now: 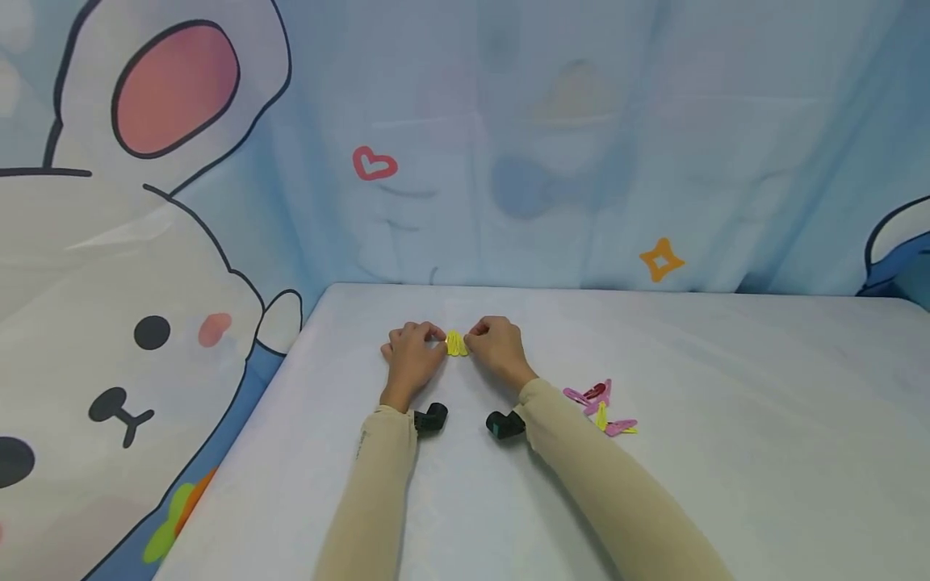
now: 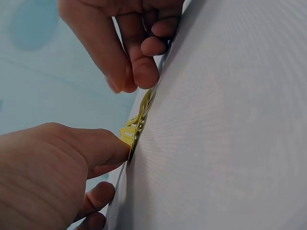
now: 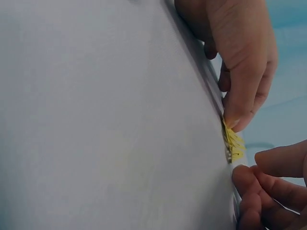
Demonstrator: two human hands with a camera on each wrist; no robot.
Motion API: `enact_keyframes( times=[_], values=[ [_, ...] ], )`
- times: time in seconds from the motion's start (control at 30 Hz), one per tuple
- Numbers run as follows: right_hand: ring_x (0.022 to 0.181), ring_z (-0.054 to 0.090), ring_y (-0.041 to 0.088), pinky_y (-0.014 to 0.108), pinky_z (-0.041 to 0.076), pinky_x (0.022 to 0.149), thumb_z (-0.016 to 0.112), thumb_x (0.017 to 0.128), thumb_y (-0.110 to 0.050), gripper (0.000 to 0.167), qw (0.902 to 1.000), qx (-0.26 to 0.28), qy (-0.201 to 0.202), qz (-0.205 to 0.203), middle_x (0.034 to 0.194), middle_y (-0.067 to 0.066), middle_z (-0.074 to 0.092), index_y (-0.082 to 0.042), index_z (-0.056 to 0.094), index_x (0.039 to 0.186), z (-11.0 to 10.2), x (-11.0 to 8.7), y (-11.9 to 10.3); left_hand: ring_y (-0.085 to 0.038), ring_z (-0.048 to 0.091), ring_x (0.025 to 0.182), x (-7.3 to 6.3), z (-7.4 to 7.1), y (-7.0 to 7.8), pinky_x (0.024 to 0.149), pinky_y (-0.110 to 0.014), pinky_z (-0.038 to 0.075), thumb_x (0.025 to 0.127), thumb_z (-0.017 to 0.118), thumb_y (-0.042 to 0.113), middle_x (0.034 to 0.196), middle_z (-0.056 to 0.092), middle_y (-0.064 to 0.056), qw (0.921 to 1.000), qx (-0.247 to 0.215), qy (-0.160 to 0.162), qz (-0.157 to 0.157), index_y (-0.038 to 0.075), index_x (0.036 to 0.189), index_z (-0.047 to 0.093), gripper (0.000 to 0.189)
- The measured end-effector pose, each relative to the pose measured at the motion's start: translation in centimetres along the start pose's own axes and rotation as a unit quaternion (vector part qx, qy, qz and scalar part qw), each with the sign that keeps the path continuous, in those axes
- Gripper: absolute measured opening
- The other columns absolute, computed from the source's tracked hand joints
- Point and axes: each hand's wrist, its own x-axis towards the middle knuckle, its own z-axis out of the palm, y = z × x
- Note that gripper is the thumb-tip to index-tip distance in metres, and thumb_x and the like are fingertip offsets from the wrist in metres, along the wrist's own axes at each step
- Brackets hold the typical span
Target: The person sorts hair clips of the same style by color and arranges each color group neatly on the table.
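Several yellow snap hair clips (image 1: 456, 344) lie side by side in a small fanned group on the white table, between the two hands. My left hand (image 1: 416, 358) pinches the end of one yellow hair clip (image 3: 226, 125) at the left of the group, thumb and index finger at its tip. From the other side, my right hand (image 1: 498, 349) hovers with bent, loose fingers right beside the group. A small gap shows between its thumb (image 3: 278, 160) and index finger, with nothing held there. In the left wrist view the yellow clips (image 2: 139, 120) appear edge-on.
A loose pile of pink, dark red and yellow hair clips (image 1: 599, 410) lies right of my right forearm. Black wrist cameras (image 1: 504, 425) sit below both wrists. The white table (image 1: 763, 420) ends at a blue cartoon curtain (image 1: 567, 145).
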Motion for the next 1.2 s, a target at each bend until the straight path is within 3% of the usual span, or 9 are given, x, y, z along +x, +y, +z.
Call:
enact_keyframes(
  times=[0.27,0.4,0.63,0.9,1.2],
  values=[
    [0.098,0.064,0.026,0.039,0.05,0.086,0.062,0.103,-0.014,0.023,0.9957,0.061,-0.069,0.01,0.103,0.011,0.075,0.002,0.075,0.114,-2.7,-0.5,-0.5,-0.043,0.045,0.131,0.5,-0.2,-0.3,0.102,-0.059,0.027,0.099,0.07,0.019,0.123,0.064,-0.014,0.9999,0.002,-0.006,-0.014,0.01,0.107,0.076,0.014],
    [0.111,0.067,0.03,0.045,0.052,0.096,0.064,0.106,-0.018,0.029,0.9933,0.08,-0.078,-0.029,0.117,0.013,0.075,0.002,0.073,0.126,-5.2,-0.9,-0.2,-0.042,0.045,0.13,0.5,-0.6,-0.8,0.102,-0.059,0.027,0.099,0.069,0.019,0.123,0.064,-0.013,0.9998,0.005,-0.001,-0.021,0.01,0.107,0.075,0.014],
    [0.119,0.068,0.033,0.052,0.05,0.103,0.067,0.107,-0.022,0.03,0.9884,0.086,-0.09,-0.087,0.125,0.013,0.074,-0.002,0.072,0.128,-9.9,-3.1,2.1,-0.043,0.045,0.128,0.2,-1.2,-1.5,0.101,-0.059,0.028,0.098,0.07,0.019,0.125,0.064,-0.016,0.9996,0.011,-0.003,-0.025,0.01,0.108,0.075,0.014],
    [0.107,0.068,0.028,0.043,0.054,0.09,0.068,0.106,-0.023,0.03,0.9909,0.002,-0.09,-0.1,0.115,0.009,0.075,-0.001,0.072,0.126,-14.3,-5.9,3.9,-0.043,0.045,0.128,0.1,-1.4,-1.5,0.101,-0.059,0.028,0.099,0.069,0.019,0.124,0.064,-0.015,0.9995,0.012,-0.005,-0.028,0.01,0.108,0.075,0.014],
    [0.091,0.062,0.021,0.038,0.052,0.077,0.072,0.102,-0.022,0.02,0.9832,-0.094,-0.121,-0.099,0.095,0.0,0.07,-0.004,0.074,0.111,-17.1,-8.1,5.2,-0.044,0.044,0.13,0.0,-1.6,-1.4,0.103,-0.06,0.028,0.099,0.068,0.019,0.125,0.063,-0.016,0.9996,0.007,-0.005,-0.026,0.01,0.108,0.075,0.014]
  ],
)
